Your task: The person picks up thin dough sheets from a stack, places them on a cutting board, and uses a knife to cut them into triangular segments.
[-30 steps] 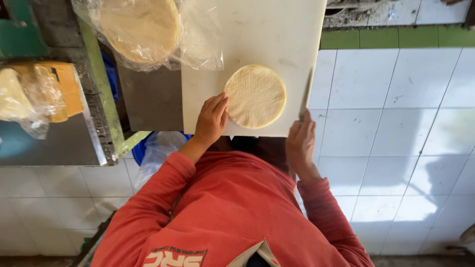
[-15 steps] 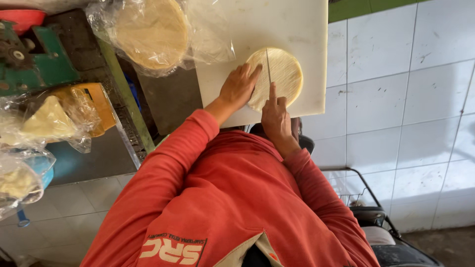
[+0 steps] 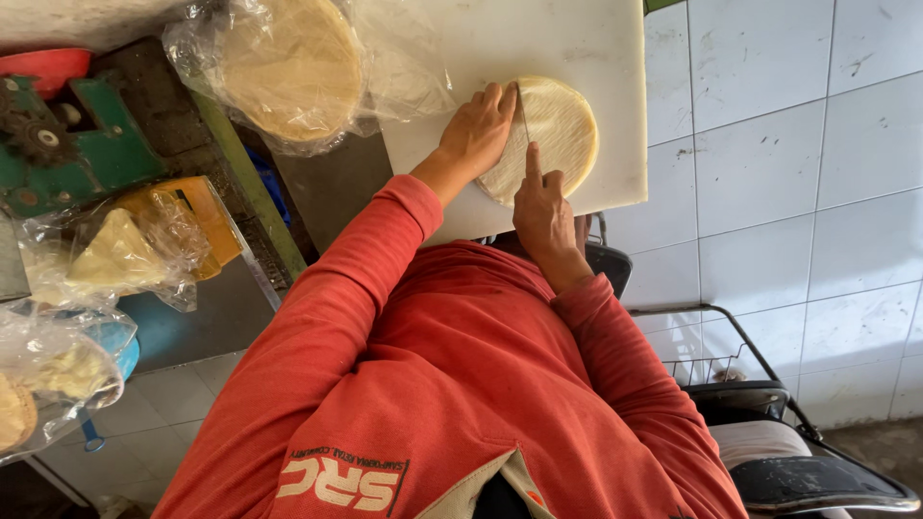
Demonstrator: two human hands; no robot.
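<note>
The left hand [image 3: 478, 135] lies flat and spread on the left half of a stack of thin, pale yellow round flatbreads [image 3: 558, 135], pinning it to the white plastic cutting board [image 3: 577, 43]. The right hand [image 3: 543, 207] is closed around a thin-bladed knife [image 3: 524, 123], forefinger stretched along its spine, the blade standing across the middle of the stack just beside the left fingertips.

The risk I see is that closeness: if the blade wanders left or the soft stack slides on the smooth board, the edge could meet the fingertips. The stack also sits near the board's front edge, so a hard push could shove it off or tip the board.

The flatbreads look matte, floury and limp, their edges stacked in fine layers. The board is slick, scuffed and square-cornered. To the left lies a bigger pile of the same rounds in a crinkled clear plastic bag [image 3: 288, 67], glossy and creased. Further left, triangular yellow pieces fill other clear bags [image 3: 115, 255] beside a green metal machine [image 3: 87, 154]. White glazed floor tiles [image 3: 788, 144] lie below
</note>
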